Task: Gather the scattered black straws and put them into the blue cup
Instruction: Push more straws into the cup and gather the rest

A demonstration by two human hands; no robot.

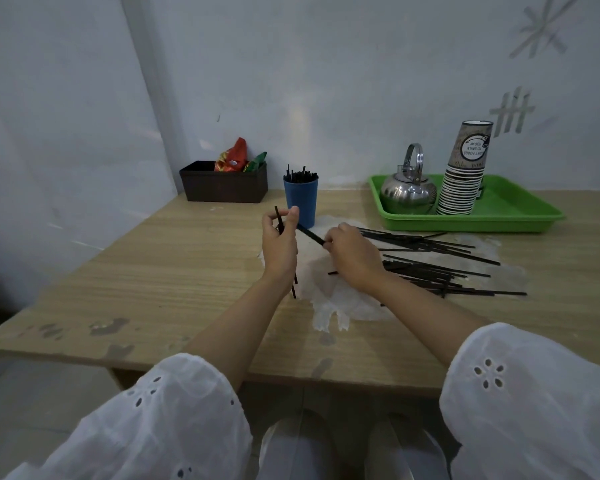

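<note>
Lying scattered on a worn wooden table (pixel 153 258), the loose black straws (pixel 437 268) spread in two rough heaps just to the right of a person's right hand (pixel 352 254), some passing under its wrist. That hand's fingertips pinch one end of a single straw (pixel 310 234), which slants up and left toward the left hand (pixel 279 240). The left hand, raised just in front of the blue cup (pixel 301 202), grips a small upright bundle (pixel 278 214) between thumb and curled fingers; its lower ends show below the wrist. The cup stands upright near the wall, already holding a cluster of straws (pixel 299 175) that rise above its rim. To the cup's left sits a dark box (pixel 224 187) with bright packets (pixel 234 157). To its right, a green tray (pixel 510 209) carries a steel kettle (pixel 409 192) and a stack of paper cups (pixel 463 174). White eyelet sleeves (pixel 174 417) fill the foreground.
</note>
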